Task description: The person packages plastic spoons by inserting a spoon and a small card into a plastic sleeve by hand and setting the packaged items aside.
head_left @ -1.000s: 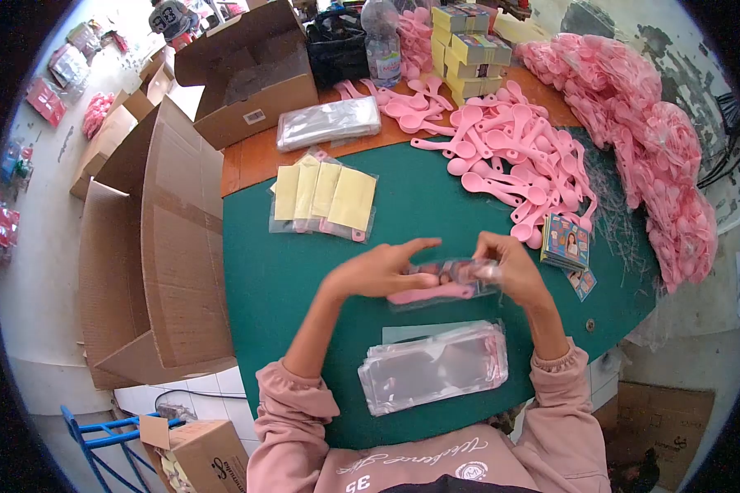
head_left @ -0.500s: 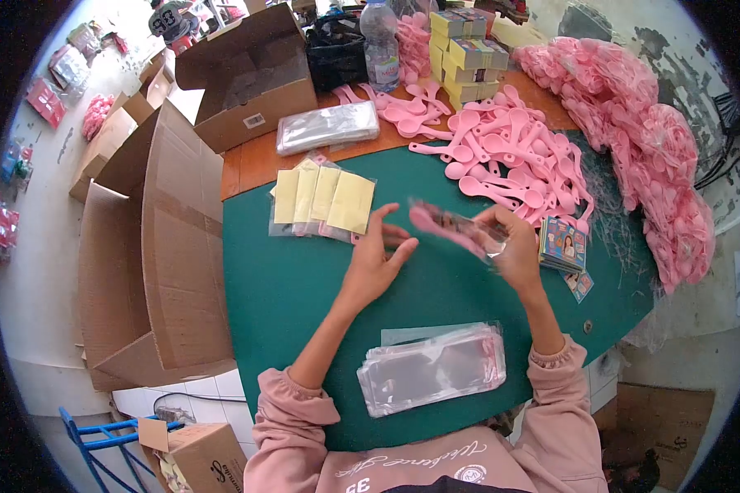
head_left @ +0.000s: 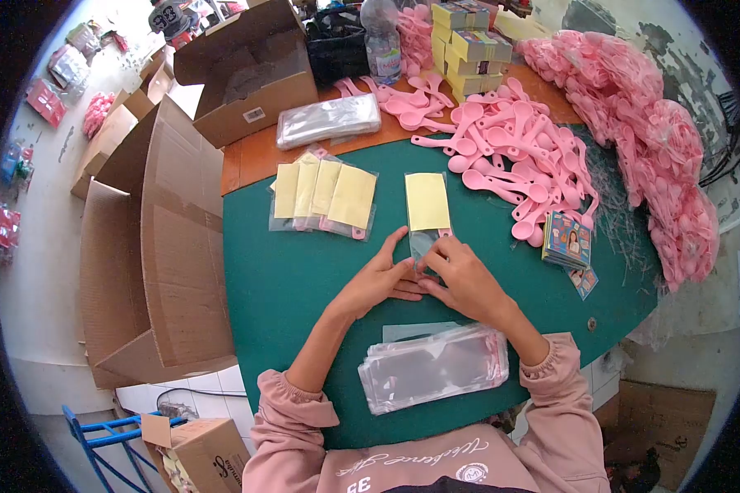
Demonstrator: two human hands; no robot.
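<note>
A clear plastic bag [head_left: 422, 239] with a yellow card [head_left: 427, 201] and a pink spoon's handle end showing lies at the table's middle. My right hand [head_left: 467, 281] pinches the bag's near end. From the other side, my left hand [head_left: 375, 282] grips that same end, its index finger along the bag's left edge. Nearer my body is a stack of flat clear bags [head_left: 432, 370]. Several filled bags with yellow cards [head_left: 352, 198] lie overlapping at the left. To the right are a heap of pink spoons [head_left: 518, 148] and a stack of printed cards [head_left: 566, 238].
Open cardboard boxes [head_left: 191, 246] stand left of the green table [head_left: 304, 279]. Along the back are a pack of clear sleeves [head_left: 329, 121], a water bottle [head_left: 381, 45] and stacked yellow card bundles [head_left: 473, 62]. Bagged pink spoons [head_left: 633, 123] line the right edge.
My right hand has brought the bag with the spoon left and down, and it now lies yellow side up. My left hand has come to its near end.
</note>
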